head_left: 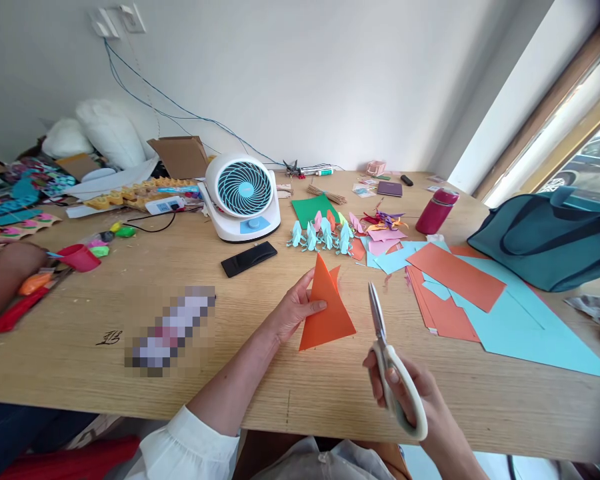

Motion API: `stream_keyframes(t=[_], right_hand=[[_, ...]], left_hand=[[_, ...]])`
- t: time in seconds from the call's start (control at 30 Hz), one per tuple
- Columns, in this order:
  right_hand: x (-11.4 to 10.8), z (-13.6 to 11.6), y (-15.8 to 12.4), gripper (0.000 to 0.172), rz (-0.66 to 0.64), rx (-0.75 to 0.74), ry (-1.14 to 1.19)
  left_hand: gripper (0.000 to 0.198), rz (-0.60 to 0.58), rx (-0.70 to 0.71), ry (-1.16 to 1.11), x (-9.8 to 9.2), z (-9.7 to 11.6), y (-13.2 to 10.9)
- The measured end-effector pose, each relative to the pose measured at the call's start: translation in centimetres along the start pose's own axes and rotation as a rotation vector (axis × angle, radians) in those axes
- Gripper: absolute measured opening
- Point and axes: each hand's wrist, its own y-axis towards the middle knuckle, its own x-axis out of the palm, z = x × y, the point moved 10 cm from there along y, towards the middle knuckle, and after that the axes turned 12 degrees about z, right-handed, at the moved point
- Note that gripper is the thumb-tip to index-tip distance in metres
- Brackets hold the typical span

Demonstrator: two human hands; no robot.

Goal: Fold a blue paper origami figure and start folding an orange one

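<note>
My left hand (296, 308) pinches a folded piece of orange paper (327, 317), thumb in front and fingers behind. The paper has a tall pointed shape, with a second flap showing behind its right edge. To the right, my right hand (420, 390) grips a pair of scissors (380, 333) with white handles. Its blades point up and look nearly closed, apart from the paper. Beyond the paper stand several light blue folded paper figures (325, 233), with pink ones among them.
Orange sheets (457, 275) and a large light blue sheet (523, 327) lie at the right, near a teal bag (550, 233) and a red bottle (437, 211). A white fan (243, 193) and a black case (249, 259) are further back. Another person's arm (13, 277) rests at the far left.
</note>
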Motion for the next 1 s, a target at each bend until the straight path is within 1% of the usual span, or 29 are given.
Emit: stream_keyframes(t=[0.03, 0.1, 0.2, 0.23, 0.3, 0.37, 0.47, 0.53, 0.6, 0.63, 0.67, 0.73, 0.77, 0.83, 0.9, 0.97, 1.0], right_hand=[[-0.9, -0.1, 0.6, 0.045, 0.022, -0.030, -0.084], [-3.3, -0.3, 1.9, 0.038, 0.102, -0.089, -0.325], [-7.0, -0.7, 4.1, 0.031, 0.258, -0.183, -0.803], [-7.7, -0.8, 4.9, 0.030, 0.281, -0.213, -0.935], [-8.3, -0.7, 6.5, 0.029, 0.283, -0.285, -1.135], [-8.5, -0.4, 8.1, 0.028, 0.286, -0.326, -1.299], [-8.1, -0.2, 10.2, 0.024, 0.284, -0.337, -1.389], [-7.3, -0.9, 11.0, 0.023, 0.304, -0.363, -1.393], [-6.0, -2.2, 11.2, 0.027, 0.313, -0.405, -1.273], [-5.1, -2.8, 11.2, 0.031, 0.300, -0.417, -1.128], [-4.1, -3.1, 11.2, 0.035, 0.248, -0.386, -0.920], [-1.4, -2.4, 11.2, 0.043, 0.080, -0.213, -0.541], [0.0, -2.2, 11.1, 0.045, 0.017, -0.163, -0.422], [1.2, -2.6, 11.2, 0.042, 0.028, -0.160, -0.338], [1.1, -2.8, 11.4, 0.040, 0.074, -0.178, -0.332], [-0.2, -2.9, 11.6, 0.040, 0.128, -0.183, -0.339], [-1.3, -3.0, 11.6, 0.040, 0.159, -0.181, -0.343]], left_hand=[[0.088, -0.006, 0.004, 0.009, 0.1, 0.0, -0.1], [0.076, -0.023, 0.018, 0.031, 0.2, 0.0, -0.2], [0.055, -0.014, 0.048, 0.042, 0.2, 0.1, -0.1], [0.049, 0.004, 0.055, 0.039, 0.0, 0.0, 0.0], [0.040, 0.042, 0.050, 0.030, -0.4, -0.3, 0.2], [0.038, 0.067, 0.026, 0.028, -0.8, -0.8, 0.5], [0.039, 0.088, -0.001, 0.038, -1.2, -1.5, 0.6], [0.036, 0.102, 0.002, 0.048, -1.4, -1.6, 0.6], [0.035, 0.100, 0.006, 0.061, -1.2, -1.7, 0.5], [0.035, 0.088, 0.006, 0.068, -1.0, -1.7, 0.4], [0.036, 0.068, 0.003, 0.078, -0.6, -1.8, 0.3], [0.039, 0.022, -0.009, 0.098, 0.2, -2.1, 0.0], [0.039, 0.005, -0.018, 0.108, 0.5, -2.3, -0.1], [0.039, -0.011, -0.039, 0.123, 0.8, -2.7, -0.3], [0.038, 0.003, -0.059, 0.132, 0.7, -2.9, -0.3], [0.039, 0.037, -0.076, 0.140, 0.2, -3.0, -0.3], [0.039, 0.056, -0.084, 0.137, 0.0, -3.1, -0.2]])
